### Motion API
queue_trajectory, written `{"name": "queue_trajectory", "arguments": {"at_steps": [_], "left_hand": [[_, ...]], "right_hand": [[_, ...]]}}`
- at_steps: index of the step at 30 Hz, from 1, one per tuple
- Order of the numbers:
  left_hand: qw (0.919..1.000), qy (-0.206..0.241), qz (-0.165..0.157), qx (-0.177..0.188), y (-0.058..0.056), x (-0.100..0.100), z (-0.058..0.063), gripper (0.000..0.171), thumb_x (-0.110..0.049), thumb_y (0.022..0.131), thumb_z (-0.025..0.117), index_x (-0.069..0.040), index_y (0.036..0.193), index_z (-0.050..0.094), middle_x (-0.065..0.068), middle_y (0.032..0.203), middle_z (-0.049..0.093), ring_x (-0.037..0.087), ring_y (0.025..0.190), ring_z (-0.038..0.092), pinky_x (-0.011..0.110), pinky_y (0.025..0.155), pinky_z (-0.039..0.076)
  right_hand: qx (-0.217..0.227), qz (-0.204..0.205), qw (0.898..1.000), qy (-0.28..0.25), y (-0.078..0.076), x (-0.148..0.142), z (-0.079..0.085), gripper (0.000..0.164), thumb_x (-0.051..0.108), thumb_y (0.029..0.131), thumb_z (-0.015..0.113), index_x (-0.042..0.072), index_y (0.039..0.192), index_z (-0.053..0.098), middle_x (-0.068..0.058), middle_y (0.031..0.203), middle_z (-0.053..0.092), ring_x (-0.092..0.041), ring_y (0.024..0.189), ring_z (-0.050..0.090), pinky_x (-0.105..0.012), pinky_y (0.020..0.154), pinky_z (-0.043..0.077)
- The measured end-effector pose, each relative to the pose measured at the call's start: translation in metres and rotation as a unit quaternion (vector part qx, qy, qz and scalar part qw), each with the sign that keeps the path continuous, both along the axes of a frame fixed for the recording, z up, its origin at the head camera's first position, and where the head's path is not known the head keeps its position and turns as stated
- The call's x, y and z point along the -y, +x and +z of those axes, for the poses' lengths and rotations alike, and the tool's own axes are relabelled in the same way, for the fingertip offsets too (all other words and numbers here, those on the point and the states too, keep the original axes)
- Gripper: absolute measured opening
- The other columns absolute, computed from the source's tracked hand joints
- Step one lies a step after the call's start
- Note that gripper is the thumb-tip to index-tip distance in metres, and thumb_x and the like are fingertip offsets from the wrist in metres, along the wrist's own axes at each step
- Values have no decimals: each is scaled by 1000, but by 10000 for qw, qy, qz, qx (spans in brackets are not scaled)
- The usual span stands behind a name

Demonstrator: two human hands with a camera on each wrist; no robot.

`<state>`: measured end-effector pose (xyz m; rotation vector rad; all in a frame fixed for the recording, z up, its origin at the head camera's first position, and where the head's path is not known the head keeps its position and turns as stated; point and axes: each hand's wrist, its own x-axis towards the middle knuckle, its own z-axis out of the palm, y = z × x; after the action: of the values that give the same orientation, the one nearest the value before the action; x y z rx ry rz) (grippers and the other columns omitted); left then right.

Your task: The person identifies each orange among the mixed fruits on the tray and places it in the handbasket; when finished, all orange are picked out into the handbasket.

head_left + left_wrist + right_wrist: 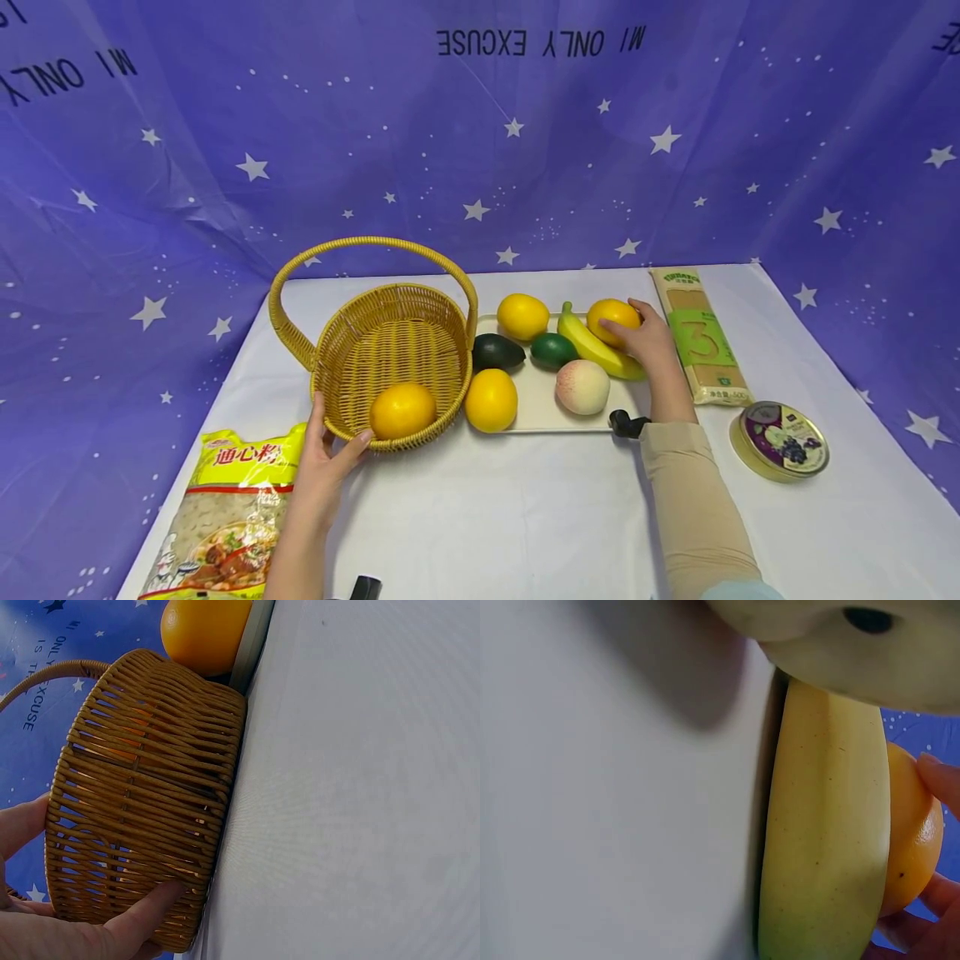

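Note:
My left hand point(324, 467) holds the near left side of a round wicker basket point(390, 300) with a tall arched handle. In the left wrist view its fingers touch the woven wall. Inside the basket, near the front rim, lies one orange point(403, 411). On the tray's far right, my right hand point(651, 337) grips another orange point(613, 318), thumb and fingers on either side. Directly in front of that fruit is a banana point(600, 350), which partly hides it in the right wrist view. A pale pink peach point(582, 387) sits closer to me.
The cream tray point(536, 408) also bears two yellow-orange fruits point(522, 317), a dark avocado point(498, 352) and a smaller green fruit point(553, 351). A noodle pack point(697, 337) and a round tin point(780, 442) lie to the right, a pasta bag point(232, 517) to the left.

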<state>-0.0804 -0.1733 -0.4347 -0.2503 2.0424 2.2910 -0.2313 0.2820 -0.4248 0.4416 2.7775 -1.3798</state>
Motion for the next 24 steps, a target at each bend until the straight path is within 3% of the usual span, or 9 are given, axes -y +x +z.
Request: {"name": "queue_trajectory", "arguments": {"at_steps": [16,24], "left_hand": [[9999,-41,98,31,-1,-1,-1,99,-1,91,63,-32,155,-7,15,159,-6,26,145,7,18,83,49],[9999,-72,109,35,0,-1,-1,100,0,91,63,-31,155,-7,15,159,-7,27,145,6,18,83,49]], "right_hand": [[-251,-202,9995,-40,4,-4,1,90,52,84,69,8,152,30,-22,150,33,-43,130,37,-55,105,33],[-611,-224,9974,-306,11,2,15,90,50,82,72,8,151,33,-18,150,35,-39,129,40,-53,105,34]]}}
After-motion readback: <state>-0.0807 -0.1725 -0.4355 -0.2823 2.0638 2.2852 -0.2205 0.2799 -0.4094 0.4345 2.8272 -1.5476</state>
